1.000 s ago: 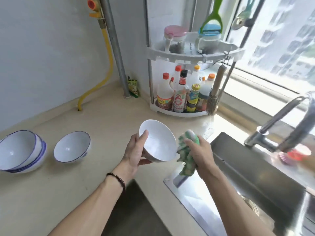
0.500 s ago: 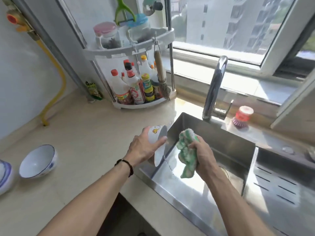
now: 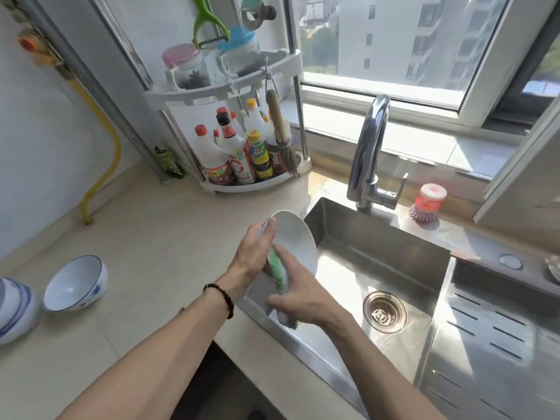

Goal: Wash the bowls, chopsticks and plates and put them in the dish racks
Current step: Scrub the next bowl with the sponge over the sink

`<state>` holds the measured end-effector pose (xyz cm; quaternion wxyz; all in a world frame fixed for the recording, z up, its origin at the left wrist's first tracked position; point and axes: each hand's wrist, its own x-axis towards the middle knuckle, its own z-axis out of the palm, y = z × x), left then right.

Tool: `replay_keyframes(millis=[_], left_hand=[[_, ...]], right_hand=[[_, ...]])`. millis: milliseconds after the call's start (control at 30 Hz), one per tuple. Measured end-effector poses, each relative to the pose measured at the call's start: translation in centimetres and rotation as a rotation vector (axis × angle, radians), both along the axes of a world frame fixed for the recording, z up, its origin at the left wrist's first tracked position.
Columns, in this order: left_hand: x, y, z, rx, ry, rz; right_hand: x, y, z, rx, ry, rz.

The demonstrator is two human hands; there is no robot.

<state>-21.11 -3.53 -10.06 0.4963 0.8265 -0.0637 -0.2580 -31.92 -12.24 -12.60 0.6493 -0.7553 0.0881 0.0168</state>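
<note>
Here the left hand grips a white bowl by its rim, thumb hooked over the top edge, tilting it on its side above the near-left corner of the steel sink; the right hand is curled round a green cloth, pressed, it seems, against the bowl's lower side, though the contact is half hidden; a blue-rimmed bowl sits on the counter well to the left, just beside a stack of bowls at the frame edge.
</note>
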Motion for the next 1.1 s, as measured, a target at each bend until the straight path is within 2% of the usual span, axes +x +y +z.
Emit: replay_keyframes(millis=[100,167,200,233,267,367,400,433,533,567,600,700,733,767,833,867,900,1000,1033,1100], left_hand=[[-0.1,0.5,0.5,0.01,-0.037,0.015],[0.1,1.2,0.9,0.03,-0.064,-0.024],[-0.1,1.4,1.1,0.031,-0.087,-0.038],[-0.4,1.5,1.2,0.02,-0.116,-0.023],[-0.7,1.4,1.4,-0.001,-0.143,0.012],[-1.2,0.9,1.5,-0.054,-0.176,0.166],[-1.2,1.0,1.5,-0.054,-0.173,0.164],[-1.0,1.3,1.6,-0.047,-0.164,0.131],[-0.4,2.4,1.2,-0.023,-0.118,0.046],[-0.6,2.3,1.1,-0.029,-0.118,0.064],[-0.9,2.1,1.0,-0.04,-0.12,0.1],[-1.2,1.5,0.9,-0.062,-0.137,0.21],[-1.1,1.6,1.0,-0.055,-0.133,0.202],[-0.8,1.9,1.2,-0.045,-0.122,0.169],[-0.5,2.8,1.6,-0.034,-0.083,0.092],[-0.5,3.0,1.7,-0.027,-0.086,0.075],[-0.7,3.0,1.8,-0.024,-0.111,0.086],[-1.1,2.5,1.9,-0.005,-0.199,0.187],[-1.0,2.6,2.0,0.0,-0.199,0.191],[-0.3,3.3,2.2,-0.017,-0.143,0.147]], right_hand=[[-0.1,1.0,-0.9,-0.428,-0.02,0.193],[-0.2,-0.7,-1.8,-0.873,0.014,0.303],[-0.2,-1.5,-2.0,-1.025,0.032,0.332],[-0.1,-1.8,-1.9,-1.057,0.044,0.331],[0.1,-1.5,-1.7,-0.99,0.044,0.319],[0.4,1.2,0.3,-0.458,0.007,0.282],[0.3,1.6,0.6,-0.41,-0.022,0.292],[0.1,1.3,0.5,-0.464,-0.029,0.306],[0.1,-1.4,-0.6,-0.928,0.041,0.352],[0.2,-1.7,-0.6,-0.961,0.079,0.33],[0.4,-1.2,-0.2,-0.911,0.087,0.296],[0.5,1.8,1.5,-0.492,0.039,0.241],[0.4,2.0,1.5,-0.463,0.007,0.253],[0.2,1.5,1.1,-0.524,-0.016,0.262],[0.1,-0.3,-0.1,-0.828,-0.036,0.308],[0.2,-0.8,-0.5,-0.907,-0.017,0.292],[0.3,-0.4,-0.3,-0.907,0.007,0.264],[0.5,2.9,1.3,-0.557,-0.014,0.213],[0.4,3.4,1.4,-0.501,-0.055,0.223],[0.3,2.0,0.6,-0.642,-0.123,0.239]])
